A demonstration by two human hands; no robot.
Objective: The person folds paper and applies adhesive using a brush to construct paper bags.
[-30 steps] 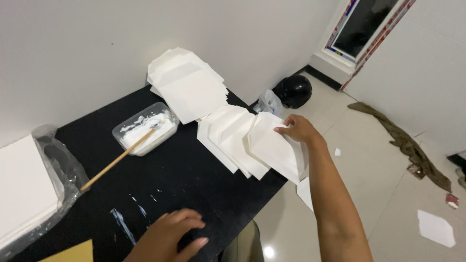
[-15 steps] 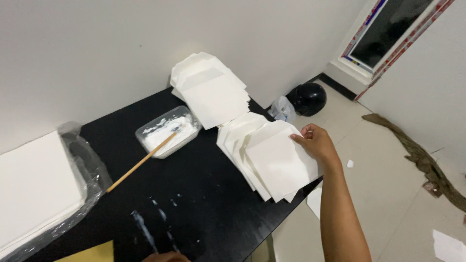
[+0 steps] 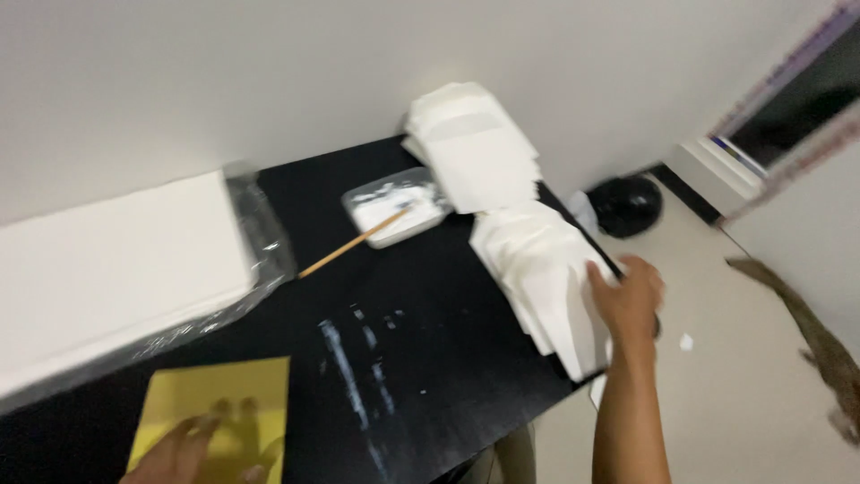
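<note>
1. Head view, right side: the right hand [image 3: 627, 300] is down on the fanned row of folded white paper pieces [image 3: 551, 278] at the right edge of the black table [image 3: 430, 358]. A second ago it was lifting one piece clear of the row; now the palm lies flat over the near end and nothing is raised. Fingers spread and pressing, not pinching. So that piece looks set back with the others.

2. Same view, near left: the left hand [image 3: 184, 448] has come onto the yellow sheet [image 3: 215, 412] at the near-left corner of the table. Half a second ago only a sliver of that sheet showed and the hand was almost out of frame. The fingers lie loosely open on the sheet; blur hides whether they grip its edge, so I cannot tell.

3. Far side: the taller stack of white folded pieces [image 3: 470, 143] sits against the wall, the shallow tray of white paste [image 3: 399, 204] just left of it, with the wooden stick [image 3: 354, 244] leaning out toward the near left. None of these has shifted.

4. Middle and left: white paste smears [image 3: 349, 367] streak the table centre. A plastic-wrapped white paper ream [image 3: 116, 269] lies along the far left.

5. My read: attention is swinging from the white row to the yellow sheet.
</note>
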